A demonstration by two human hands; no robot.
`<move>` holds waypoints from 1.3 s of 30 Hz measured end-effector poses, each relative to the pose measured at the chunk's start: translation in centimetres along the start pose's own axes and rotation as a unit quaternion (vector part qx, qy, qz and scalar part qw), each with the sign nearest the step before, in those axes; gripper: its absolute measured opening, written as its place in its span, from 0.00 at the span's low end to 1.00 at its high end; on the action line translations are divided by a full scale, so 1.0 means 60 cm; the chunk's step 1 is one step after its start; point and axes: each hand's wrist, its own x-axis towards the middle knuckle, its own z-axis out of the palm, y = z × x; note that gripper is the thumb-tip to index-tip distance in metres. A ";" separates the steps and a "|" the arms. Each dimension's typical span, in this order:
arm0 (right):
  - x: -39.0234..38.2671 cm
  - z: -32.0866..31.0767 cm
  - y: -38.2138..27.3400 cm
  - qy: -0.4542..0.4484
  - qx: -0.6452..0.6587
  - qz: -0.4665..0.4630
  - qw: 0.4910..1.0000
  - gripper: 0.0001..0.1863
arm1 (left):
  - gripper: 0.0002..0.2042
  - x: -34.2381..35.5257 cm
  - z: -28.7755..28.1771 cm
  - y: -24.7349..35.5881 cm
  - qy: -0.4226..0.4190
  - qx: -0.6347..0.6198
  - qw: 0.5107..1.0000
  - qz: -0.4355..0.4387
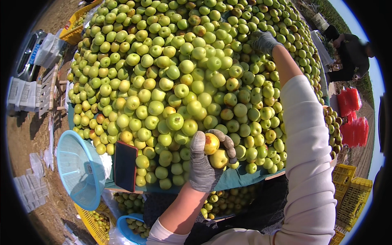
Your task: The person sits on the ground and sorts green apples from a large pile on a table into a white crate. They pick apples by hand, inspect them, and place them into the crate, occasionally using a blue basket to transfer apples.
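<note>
A large heap of round green-yellow fruits (155,77) fills the middle, some with brown patches. Over its near edge is my left hand (203,165) in a grey glove, palm up, its fingers curled around two fruits. One is a yellow fruit with a brown patch (211,143); below it, a plain yellow-green fruit (219,159) rests against the palm. My right arm stretches over the right side of the heap. At its end, my gloved right hand (266,42) is down among the far fruits, and its fingertips are too hidden to show what they grip.
A dark tablet-like slab (125,166) leans at the near left edge, beside a light-blue plastic basket (81,169). Yellow crates (352,198) stand at the lower right, near red bags (353,130). A person in dark clothes (352,57) is at the far right.
</note>
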 end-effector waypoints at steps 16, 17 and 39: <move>-0.096 0.026 -0.020 0.046 0.183 -0.101 0.977 0.27 | 0.24 0.003 -0.003 -0.004 -0.009 0.032 0.999 0.010; -0.104 0.026 -0.023 0.079 0.127 -0.133 0.980 0.27 | 0.23 0.002 -0.002 -0.003 -0.017 0.031 0.999 0.004; -0.288 -0.002 -0.043 0.085 0.599 0.083 0.792 0.18 | 0.28 -0.082 -0.001 -0.016 -0.031 0.059 0.998 0.005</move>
